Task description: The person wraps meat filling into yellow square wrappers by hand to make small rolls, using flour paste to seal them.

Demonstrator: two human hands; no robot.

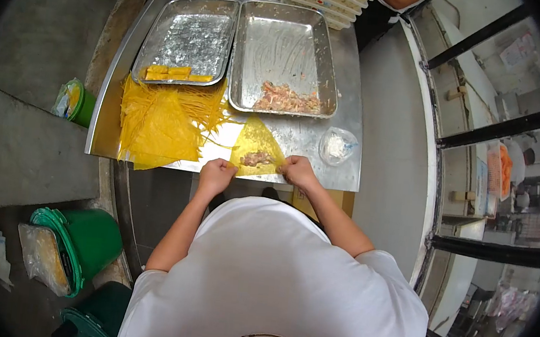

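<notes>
My left hand (217, 176) and right hand (298, 170) each pinch a near corner of the yellow wrapper (255, 137) on the steel table (340, 178), and the pinkish filling (256, 159) lies on it between them — its long axis running from hand to hand, neither clearly nearer

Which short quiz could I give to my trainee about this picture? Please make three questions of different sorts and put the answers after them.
1. What do the left hand and the right hand hold? (a) a yellow sheet; (b) a metal bowl; (c) a green bucket.
2. True or false: the yellow rolls lie in the left tray.
3. Complete: some filling lies on the sheet, and more filling lies in the ____ ____.

Key:
1. a
2. True
3. right tray
</notes>
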